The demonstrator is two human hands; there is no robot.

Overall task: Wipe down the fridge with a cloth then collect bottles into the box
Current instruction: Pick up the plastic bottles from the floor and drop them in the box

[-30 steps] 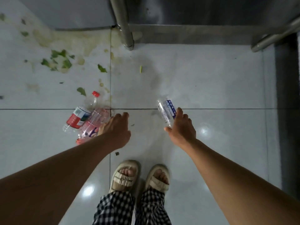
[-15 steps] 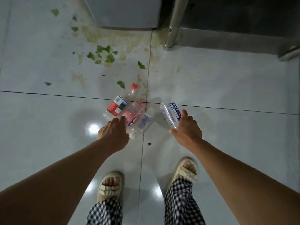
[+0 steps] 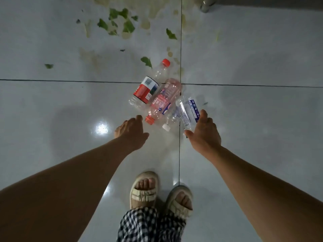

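Note:
Three empty plastic bottles lie together on the white tiled floor: a clear one with a red label and red cap [image 3: 148,88], a pink one [image 3: 163,102] with its red cap toward me, and a small clear one with a white cap [image 3: 172,120] beside it. My right hand [image 3: 203,133] grips a clear bottle with a blue label [image 3: 188,110], held just right of the pile. My left hand [image 3: 131,131] hovers with fingers curled, holding nothing, a little short of the pink bottle's cap. No box, cloth or fridge is in view.
Green leaf scraps [image 3: 122,21] and yellowish stains [image 3: 146,23] spread over the floor beyond the bottles. A metal leg [image 3: 206,5] stands at the top right. My sandalled feet [image 3: 160,194] stand close below the hands.
The view has shifted down and away from the fridge base. My right hand carried the blue-label bottle leftward up to the pile. My left hand stays just short of the bottles.

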